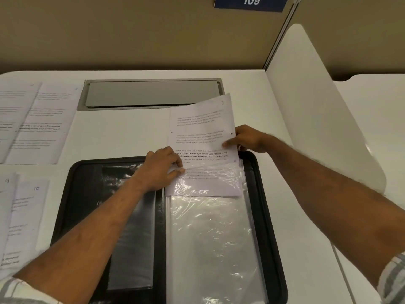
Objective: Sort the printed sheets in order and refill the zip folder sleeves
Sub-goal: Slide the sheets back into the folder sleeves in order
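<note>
Feeding one printed sheet (201, 132) into a clear sleeve (210, 238) looks like the step in hand, seen from the head camera. The sheet's lower end already lies under the plastic in the right half of the open black folder (263, 216). The larger part sticks out past the folder's far edge.

The right hand (247, 139) pinches the sheet's right margin, thumb on top, just beyond the folder's far right corner. The left hand (160, 170) pinches the sleeve's open lip at the sheet's left edge, over the folder's far middle.

The sheet's long axis runs away from the person, roughly in line with the sleeve but leaning a little right at the top. The empty length of the sleeve lies nearer the person than both grips. The push should therefore come from the right hand, drawing the paper toward the body while the left holds the mouth open.

Counted: one folder, one sheet held, and four loose sheets (43, 119) showing left of the folder, in two overlapped pairs. One metal flap (151, 93) lies beyond the folder.
</note>
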Motion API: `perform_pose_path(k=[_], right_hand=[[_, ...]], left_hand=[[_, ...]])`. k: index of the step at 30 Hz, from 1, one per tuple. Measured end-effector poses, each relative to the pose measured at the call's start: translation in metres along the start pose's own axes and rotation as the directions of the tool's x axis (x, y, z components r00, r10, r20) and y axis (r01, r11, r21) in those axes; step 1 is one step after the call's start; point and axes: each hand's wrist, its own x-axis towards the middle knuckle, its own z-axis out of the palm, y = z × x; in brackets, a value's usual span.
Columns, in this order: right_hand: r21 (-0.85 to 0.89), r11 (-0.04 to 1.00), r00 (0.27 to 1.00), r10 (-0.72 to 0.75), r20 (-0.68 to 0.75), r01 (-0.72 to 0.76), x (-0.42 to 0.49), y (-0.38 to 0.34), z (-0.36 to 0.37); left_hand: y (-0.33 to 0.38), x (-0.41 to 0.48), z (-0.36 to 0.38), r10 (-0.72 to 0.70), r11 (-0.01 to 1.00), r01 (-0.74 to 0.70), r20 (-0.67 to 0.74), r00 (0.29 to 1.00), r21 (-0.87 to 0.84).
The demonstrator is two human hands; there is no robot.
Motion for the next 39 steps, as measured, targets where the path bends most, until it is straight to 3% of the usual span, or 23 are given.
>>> perform_pose_path(k=[4,9,11,21,23,26,28,30,35,37,39], right_hand=[[-0.107,0.994,0.996,0.039,0.077,-0.031,-0.002,0.001,-0.007],[0.175,0.977,0.967,-0.078,-0.242,0.123,0.013,-0.010,0.006],[0.205,0.968,0.951,-0.080,-0.299,0.146,0.019,-0.010,0.007],[-0.005,1.000,0.994,0.017,0.104,-0.016,0.001,-0.007,-0.007],[-0.027,0.999,0.999,-0.036,0.023,0.037,0.005,-0.011,-0.005],[0.113,0.979,0.953,-0.134,-0.271,0.170,0.014,-0.023,0.001],[0.095,0.976,0.935,-0.157,-0.319,0.196,0.019,-0.028,0.001],[-0.041,0.988,0.959,-0.157,-0.236,0.152,0.019,-0.030,0.000],[-0.209,0.978,0.996,0.023,0.092,-0.003,0.003,-0.030,-0.004],[-0.281,0.959,0.993,0.012,0.119,0.022,0.001,-0.030,-0.001],[-0.320,0.940,0.993,-0.109,0.046,0.118,0.002,-0.031,0.006]], left_hand=[[0.011,0.005,0.004,-0.009,1.000,0.009,0.009,1.000,0.004],[0.023,0.010,0.006,-0.055,0.998,0.055,-0.013,0.998,-0.040],[0.027,0.011,0.006,-0.086,0.995,0.084,-0.026,0.996,-0.060],[0.032,0.014,0.004,-0.082,0.996,0.080,-0.073,0.994,-0.035],[0.031,0.014,0.004,-0.085,0.996,0.083,-0.070,0.994,-0.033],[0.031,0.014,0.005,-0.086,0.996,0.083,-0.082,0.993,-0.038],[0.031,0.013,0.005,-0.090,0.995,0.086,-0.086,0.992,-0.047],[0.032,0.014,0.004,-0.094,0.995,0.091,-0.081,0.992,-0.043],[0.035,0.017,0.002,-0.073,0.997,0.073,-0.066,0.995,-0.002],[0.036,0.017,0.004,-0.078,0.997,0.078,-0.069,0.995,-0.004],[0.037,0.017,0.006,-0.086,0.996,0.085,-0.080,0.993,-0.011]])
